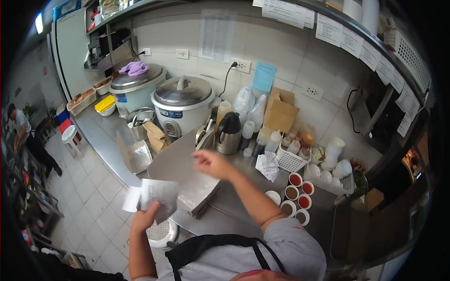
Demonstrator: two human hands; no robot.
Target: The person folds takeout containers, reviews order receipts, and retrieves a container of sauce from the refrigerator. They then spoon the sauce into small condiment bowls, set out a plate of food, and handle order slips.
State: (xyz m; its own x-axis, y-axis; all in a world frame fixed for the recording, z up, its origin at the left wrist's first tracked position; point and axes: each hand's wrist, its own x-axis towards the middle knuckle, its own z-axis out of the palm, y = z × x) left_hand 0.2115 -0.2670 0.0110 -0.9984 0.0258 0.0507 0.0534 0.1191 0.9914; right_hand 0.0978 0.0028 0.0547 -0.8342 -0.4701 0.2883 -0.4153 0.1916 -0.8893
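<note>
My left hand (147,216) grips a blurred, whitish sheet or bag (159,196) near the counter's front edge, with a white flap folded out at its left. Over the counter, my right hand (211,164) hovers with its fingers curled in; whether anything small is between them is too blurred to tell. Beneath and left of the right forearm lies a box with a pale, shiny lining (194,193). Further left stands an open white box (138,157), with a brown paper bag (157,136) behind it.
Two rice cookers (183,107) stand along the wall. A steel jug (228,133), squeeze bottles (273,140), a white basket (290,159) and several sauce cups (304,202) are at the right. A person (30,136) stands at the far left. Receipts (351,42) hang overhead.
</note>
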